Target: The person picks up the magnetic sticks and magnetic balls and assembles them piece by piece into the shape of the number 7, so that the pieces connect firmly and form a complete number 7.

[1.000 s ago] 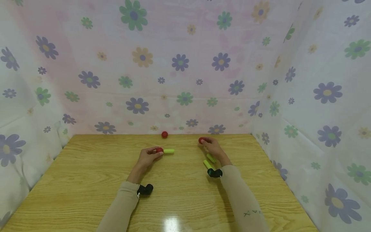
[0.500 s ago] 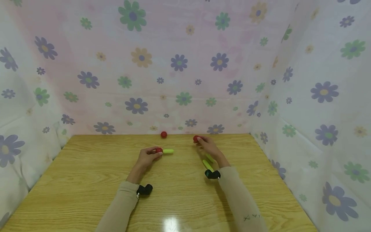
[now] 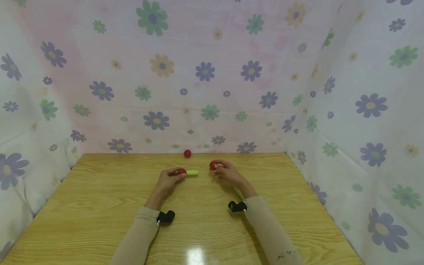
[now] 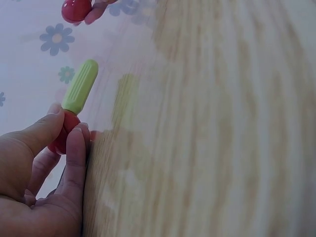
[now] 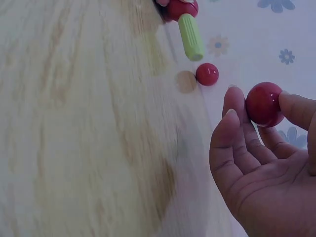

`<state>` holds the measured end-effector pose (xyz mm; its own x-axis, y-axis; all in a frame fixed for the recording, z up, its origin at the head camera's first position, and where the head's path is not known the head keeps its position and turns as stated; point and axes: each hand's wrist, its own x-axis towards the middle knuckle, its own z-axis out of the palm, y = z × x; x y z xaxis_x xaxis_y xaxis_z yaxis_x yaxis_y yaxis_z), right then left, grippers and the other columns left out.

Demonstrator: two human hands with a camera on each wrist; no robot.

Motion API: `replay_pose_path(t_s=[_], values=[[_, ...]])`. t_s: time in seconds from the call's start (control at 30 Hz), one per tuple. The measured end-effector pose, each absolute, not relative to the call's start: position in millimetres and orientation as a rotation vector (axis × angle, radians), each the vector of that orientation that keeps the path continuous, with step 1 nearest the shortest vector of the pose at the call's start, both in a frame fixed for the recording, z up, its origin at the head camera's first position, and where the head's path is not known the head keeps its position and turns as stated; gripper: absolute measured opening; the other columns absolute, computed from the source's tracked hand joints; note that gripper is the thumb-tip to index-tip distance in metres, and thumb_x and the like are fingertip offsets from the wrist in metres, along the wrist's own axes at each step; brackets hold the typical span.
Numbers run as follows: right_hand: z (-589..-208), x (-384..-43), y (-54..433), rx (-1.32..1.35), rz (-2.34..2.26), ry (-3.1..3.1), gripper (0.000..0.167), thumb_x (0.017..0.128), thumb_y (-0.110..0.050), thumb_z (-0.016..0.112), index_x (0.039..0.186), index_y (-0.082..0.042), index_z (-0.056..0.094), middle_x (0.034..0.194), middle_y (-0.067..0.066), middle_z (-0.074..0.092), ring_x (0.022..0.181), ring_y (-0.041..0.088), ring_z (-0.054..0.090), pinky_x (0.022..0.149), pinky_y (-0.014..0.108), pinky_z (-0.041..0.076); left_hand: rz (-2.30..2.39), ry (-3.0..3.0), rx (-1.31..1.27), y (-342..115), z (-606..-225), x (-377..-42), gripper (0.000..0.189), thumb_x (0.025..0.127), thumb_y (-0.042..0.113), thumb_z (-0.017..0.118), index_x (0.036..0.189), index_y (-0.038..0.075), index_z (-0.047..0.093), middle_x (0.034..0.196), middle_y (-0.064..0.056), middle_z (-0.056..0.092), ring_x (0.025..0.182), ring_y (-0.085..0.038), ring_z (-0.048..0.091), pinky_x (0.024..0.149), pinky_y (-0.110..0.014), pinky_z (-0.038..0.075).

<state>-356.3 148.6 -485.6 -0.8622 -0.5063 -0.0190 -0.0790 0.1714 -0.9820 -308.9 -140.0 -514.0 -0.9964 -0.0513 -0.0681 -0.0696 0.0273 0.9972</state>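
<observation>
My left hand (image 3: 167,183) holds a red ball (image 3: 182,171) between thumb and fingers, just over the table. A ribbed yellow-green stick (image 4: 81,88) juts from that ball and points right, towards my other hand. Its far end is free. My right hand (image 3: 232,175) pinches a second red ball (image 5: 263,103) between thumb and fingertips, raised off the table a short way right of the stick's free end. The two are apart. Another red ball (image 3: 187,153) lies at the table's back edge, also seen in the right wrist view.
Beside my right wrist lies another yellow-green stick (image 3: 237,193), partly hidden by the arm. The wooden table (image 3: 109,206) runs back to a flowered cloth (image 3: 212,92), which also encloses both sides. Black cameras (image 3: 166,216) sit on both wrists.
My right hand has carried its red ball left, nearer to the stick. Of two sticks formerly visible near that wrist, one is now hidden. My left hand stays in place.
</observation>
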Motion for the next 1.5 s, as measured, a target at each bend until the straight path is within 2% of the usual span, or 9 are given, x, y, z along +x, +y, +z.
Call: replay_pose_path(t_s=[0.13, 0.27, 0.5, 0.8, 1.03, 1.27, 1.5], values=[[-490, -355, 144, -0.53, -1.763, 2.067, 0.048, 0.113, -0.023, 0.046, 0.152, 0.005, 0.041, 0.137, 0.028, 0.063, 0.098, 0.019, 0.07, 0.079, 0.028, 0.058, 2.184, 2.244, -0.128, -139, -514, -310, 0.041, 0.096, 0.003, 0.073, 0.134, -0.008, 0.064, 0.117, -0.022, 0.066, 0.087, -0.009, 0.062, 0.074, -0.016, 0.056], [-494, -353, 138, -0.463, -1.802, 1.996, 0.047, 0.113, -0.021, 0.046, 0.151, 0.006, 0.042, 0.131, 0.024, 0.066, 0.088, 0.012, 0.069, 0.074, 0.028, 0.058, 2.189, 2.242, -0.128, -137, -513, -310, 0.04, 0.096, 0.002, 0.073, 0.134, -0.008, 0.065, 0.118, -0.023, 0.066, 0.088, -0.009, 0.062, 0.074, -0.017, 0.057], [-500, -350, 128, -0.44, -1.799, 1.981, 0.047, 0.113, -0.02, 0.044, 0.151, 0.007, 0.043, 0.132, 0.029, 0.066, 0.082, 0.009, 0.069, 0.07, 0.024, 0.058, 2.169, 2.248, -0.137, -139, -512, -308, 0.043, 0.097, 0.006, 0.073, 0.136, -0.007, 0.063, 0.122, -0.025, 0.065, 0.089, -0.009, 0.063, 0.076, -0.017, 0.057], [-505, -349, 121, -0.417, -1.785, 2.017, 0.044, 0.114, -0.016, 0.042, 0.151, 0.006, 0.045, 0.13, 0.03, 0.066, 0.082, 0.01, 0.067, 0.068, 0.021, 0.056, 2.156, 2.238, -0.113, -138, -511, -306, 0.046, 0.098, 0.008, 0.072, 0.139, -0.008, 0.06, 0.13, -0.031, 0.061, 0.095, -0.013, 0.065, 0.085, -0.027, 0.06], [-502, -348, 117, -0.339, -1.771, 2.034, 0.042, 0.113, -0.019, 0.045, 0.151, 0.0, 0.049, 0.126, 0.022, 0.069, 0.077, 0.009, 0.066, 0.063, 0.019, 0.055, 2.164, 2.232, -0.124, -139, -513, -308, 0.044, 0.098, 0.007, 0.072, 0.138, -0.007, 0.062, 0.128, -0.028, 0.063, 0.095, -0.014, 0.066, 0.081, -0.021, 0.06], [-501, -348, 115, -0.345, -1.753, 2.064, 0.043, 0.113, -0.021, 0.046, 0.15, 0.0, 0.051, 0.126, 0.023, 0.07, 0.074, 0.007, 0.064, 0.06, 0.018, 0.053, 2.16, 2.245, -0.104, -140, -513, -308, 0.044, 0.098, 0.007, 0.072, 0.138, -0.008, 0.061, 0.125, -0.029, 0.065, 0.089, -0.01, 0.066, 0.078, -0.021, 0.06], [-504, -348, 109, -0.333, -1.756, 2.121, 0.04, 0.112, -0.021, 0.049, 0.145, 0.001, 0.055, 0.119, 0.021, 0.072, 0.067, 0.008, 0.064, 0.055, 0.019, 0.051, 2.175, 2.233, -0.104, -140, -513, -309, 0.044, 0.098, 0.005, 0.072, 0.138, -0.008, 0.061, 0.124, -0.028, 0.064, 0.089, -0.01, 0.068, 0.08, -0.023, 0.061]])
